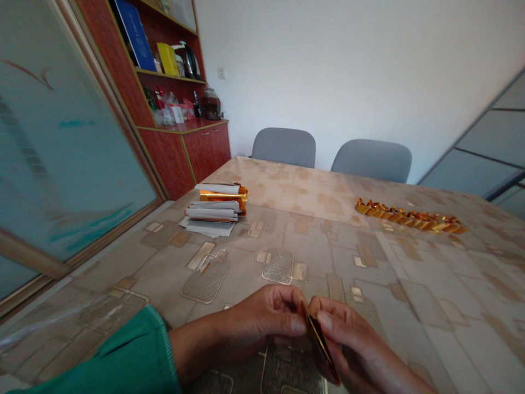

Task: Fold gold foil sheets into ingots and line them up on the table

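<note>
Between my two hands is a folded piece of gold foil paper, seen nearly edge-on just above the near part of the table. My left hand, coming from a green sleeve, pinches its upper end between thumb and fingers. From the other side, my right hand grips the same end, its thumb close to the left one. Part of the paper's lower length lies against the right fingers. Farther off on the left sits a stack of gold and white paper sheets. A row of folded gold pieces rests at the right.
A patterned cloth covers the table. Behind its far edge stand two grey chairs, one left and one right. A red-brown cabinet with bottles and boxes is at the back left, beside a frosted sliding door.
</note>
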Available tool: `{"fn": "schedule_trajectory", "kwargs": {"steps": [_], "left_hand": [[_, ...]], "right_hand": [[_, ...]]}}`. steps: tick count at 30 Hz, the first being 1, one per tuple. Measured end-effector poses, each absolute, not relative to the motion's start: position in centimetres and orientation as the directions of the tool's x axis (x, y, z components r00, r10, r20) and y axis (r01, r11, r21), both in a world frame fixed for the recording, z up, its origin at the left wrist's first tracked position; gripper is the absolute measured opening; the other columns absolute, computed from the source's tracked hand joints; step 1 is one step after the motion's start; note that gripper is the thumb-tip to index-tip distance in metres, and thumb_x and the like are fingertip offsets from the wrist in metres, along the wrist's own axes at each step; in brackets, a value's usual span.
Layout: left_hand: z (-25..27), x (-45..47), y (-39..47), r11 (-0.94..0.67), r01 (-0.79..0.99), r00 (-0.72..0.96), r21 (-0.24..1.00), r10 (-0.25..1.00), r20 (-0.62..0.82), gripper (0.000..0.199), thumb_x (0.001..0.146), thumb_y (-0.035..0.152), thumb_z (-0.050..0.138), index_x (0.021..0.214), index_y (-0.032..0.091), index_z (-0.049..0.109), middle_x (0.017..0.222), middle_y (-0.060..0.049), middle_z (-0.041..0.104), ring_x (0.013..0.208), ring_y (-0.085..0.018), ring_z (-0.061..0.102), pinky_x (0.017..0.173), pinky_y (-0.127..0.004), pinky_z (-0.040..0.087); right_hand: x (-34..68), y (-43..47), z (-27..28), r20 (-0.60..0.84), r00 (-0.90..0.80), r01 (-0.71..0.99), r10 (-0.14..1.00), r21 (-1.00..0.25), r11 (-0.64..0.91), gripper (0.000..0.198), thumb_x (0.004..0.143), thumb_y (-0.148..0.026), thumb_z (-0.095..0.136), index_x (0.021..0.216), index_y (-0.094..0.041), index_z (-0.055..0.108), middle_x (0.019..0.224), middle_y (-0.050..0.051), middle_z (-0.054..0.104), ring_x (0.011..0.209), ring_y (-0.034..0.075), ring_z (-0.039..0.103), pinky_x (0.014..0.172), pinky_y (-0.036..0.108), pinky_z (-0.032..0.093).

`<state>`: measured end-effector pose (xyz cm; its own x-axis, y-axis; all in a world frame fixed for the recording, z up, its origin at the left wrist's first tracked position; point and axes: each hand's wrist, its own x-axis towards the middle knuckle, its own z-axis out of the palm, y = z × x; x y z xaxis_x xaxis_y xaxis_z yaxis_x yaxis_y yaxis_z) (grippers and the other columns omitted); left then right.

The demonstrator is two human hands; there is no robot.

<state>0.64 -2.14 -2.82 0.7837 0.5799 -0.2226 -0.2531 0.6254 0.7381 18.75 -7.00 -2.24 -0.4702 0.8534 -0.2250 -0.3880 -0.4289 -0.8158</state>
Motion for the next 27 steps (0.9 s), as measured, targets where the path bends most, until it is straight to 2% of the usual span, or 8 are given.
{"fn": "schedule_trajectory", "kwargs": {"steps": [5,8,13,18,21,23,27], "left_hand": [[-3.0,0.7,-2.6,0.700,-0.240,0.813,0.673,0.523,-0.254,0.034,0.065,0.030,0.089,0.081,0.016,0.064,0.073,0.003,0.056,0.060,-0.007,0.048,0.052,-0.018,0.028],[-3.0,0.4,-2.6,0.714,-0.205,0.824,0.670,0.495,-0.276,0.027,0.067,0.025,0.086,0.082,0.016,0.064,0.071,0.004,0.053,0.060,-0.007,0.046,0.054,-0.018,0.029],[-2.9,0.1,-2.3,0.702,-0.151,0.827,0.696,0.476,-0.300,0.026,0.066,0.025,0.084,0.080,0.016,0.065,0.069,0.005,0.051,0.057,-0.007,0.040,0.052,-0.019,0.027],[-2.6,0.6,-2.8,0.704,-0.200,0.809,0.681,0.511,-0.290,0.034,0.065,0.036,0.087,0.076,0.016,0.062,0.065,0.004,0.046,0.056,-0.008,0.034,0.053,-0.022,0.020],[-2.5,0.9,-3.1,0.691,-0.265,0.798,0.672,0.548,-0.250,0.041,0.064,0.046,0.088,0.075,0.016,0.062,0.059,0.007,0.035,0.052,-0.007,0.024,0.052,-0.025,0.013],[-2.4,1.0,-3.2,0.690,-0.278,0.805,0.669,0.547,-0.230,0.040,0.065,0.046,0.088,0.076,0.016,0.063,0.057,0.008,0.031,0.052,-0.008,0.019,0.052,-0.027,0.010],[-2.5,1.1,-3.2,0.704,-0.291,0.832,0.647,0.520,-0.191,0.038,0.068,0.043,0.086,0.079,0.015,0.064,0.056,0.008,0.029,0.051,-0.007,0.015,0.050,-0.026,0.008]], "right_hand": [[18.7,-7.1,-1.9,-0.173,-0.573,-0.487,0.801,-0.715,-0.502,0.030,0.088,-0.048,0.070,0.079,-0.020,0.065,0.040,-0.012,0.034,0.032,0.005,0.024,0.036,0.018,0.024],[19.4,-7.5,-2.4,-0.162,-0.556,-0.475,0.815,-0.743,-0.471,0.032,0.091,-0.047,0.067,0.076,-0.018,0.068,0.037,-0.012,0.032,0.031,0.004,0.024,0.037,0.017,0.026],[20.3,-7.7,-3.0,-0.209,-0.572,-0.412,0.793,-0.763,-0.498,0.038,0.092,-0.055,0.064,0.095,-0.018,0.073,0.036,-0.012,0.032,0.030,0.005,0.025,0.036,0.018,0.026],[19.2,-7.3,-2.3,-0.154,-0.589,-0.502,0.793,-0.700,-0.508,0.030,0.091,-0.047,0.068,0.079,-0.019,0.068,0.034,-0.013,0.029,0.030,0.004,0.025,0.035,0.016,0.025],[18.9,-7.3,-2.3,-0.211,-0.546,-0.527,0.811,-0.666,-0.529,0.026,0.089,-0.043,0.071,0.078,-0.019,0.066,0.038,-0.013,0.033,0.032,0.004,0.022,0.035,0.015,0.025],[18.9,-7.4,-2.4,-0.212,-0.540,-0.544,0.815,-0.651,-0.530,0.025,0.088,-0.041,0.072,0.077,-0.020,0.064,0.039,-0.013,0.033,0.033,0.004,0.021,0.035,0.015,0.024],[18.8,-7.3,-2.5,-0.131,-0.566,-0.558,0.814,-0.665,-0.496,0.042,0.089,-0.043,0.070,0.059,-0.019,0.054,0.039,-0.012,0.032,0.034,0.003,0.022,0.036,0.015,0.022]]}}
